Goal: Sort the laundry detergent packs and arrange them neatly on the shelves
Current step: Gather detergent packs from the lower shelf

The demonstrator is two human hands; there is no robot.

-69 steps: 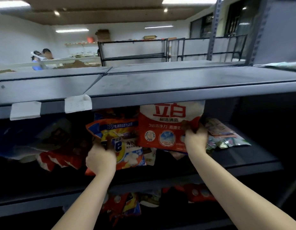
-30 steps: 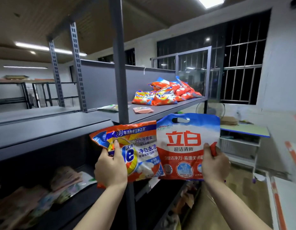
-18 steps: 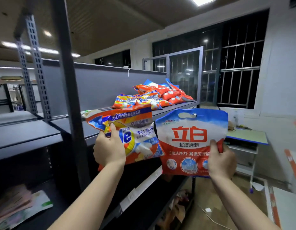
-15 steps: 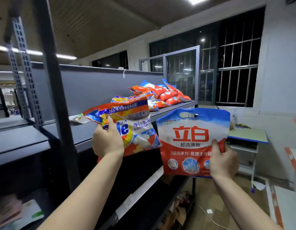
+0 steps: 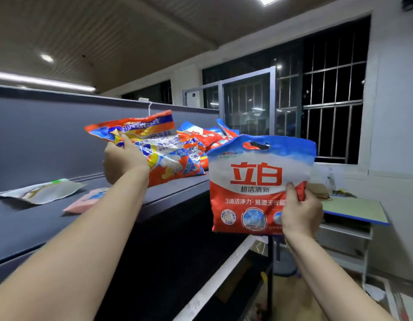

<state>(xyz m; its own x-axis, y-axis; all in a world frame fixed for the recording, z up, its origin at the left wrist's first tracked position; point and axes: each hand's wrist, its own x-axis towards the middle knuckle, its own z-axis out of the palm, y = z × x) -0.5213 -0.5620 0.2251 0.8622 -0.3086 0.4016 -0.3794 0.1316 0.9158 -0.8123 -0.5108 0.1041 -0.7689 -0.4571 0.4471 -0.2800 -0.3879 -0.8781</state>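
Observation:
My left hand (image 5: 123,159) grips an orange, blue and yellow detergent pack (image 5: 158,144), held tilted above the grey shelf (image 5: 177,184). My right hand (image 5: 300,213) pinches the right edge of a red, white and blue detergent pack with a cut-out handle (image 5: 258,184), upright in the air beside the shelf's front edge. A pile of several similar red and orange packs (image 5: 210,139) lies at the shelf's far end, partly hidden behind both held packs.
A flat white pouch (image 5: 45,192) and a pink pouch (image 5: 89,200) lie on the near part of the shelf. A grey back panel (image 5: 50,135) runs behind it. A green-topped table (image 5: 356,208) and barred windows (image 5: 330,100) stand to the right.
Both packs came off the lower shelf and travelled right along the rack. In the last half second my left hand lifted its pack further over the shelf toward the pile.

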